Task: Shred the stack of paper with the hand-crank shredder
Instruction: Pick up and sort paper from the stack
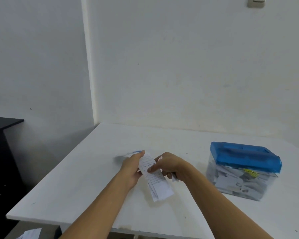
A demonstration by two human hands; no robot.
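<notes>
A narrow stack of printed white paper slips [158, 184] is held just above the white table [86, 183], near its middle. My left hand [132, 167] grips the stack's left side, and some blurred paper [128, 154] shows past its fingers. My right hand [171, 165] pinches the stack from the right, thumb pressed on the top sheet. The hand-crank shredder [243, 169] stands at the right: a blue lid on a clear bin holding paper shreds. Both hands are well left of it. Its crank is not visible.
White walls meet in a corner behind the table. A black cabinet [2, 152] stands on the left, beyond the table's edge. A piece of paper [31, 233] lies on the floor at the lower left. A switch plate [256, 1] sits high on the wall.
</notes>
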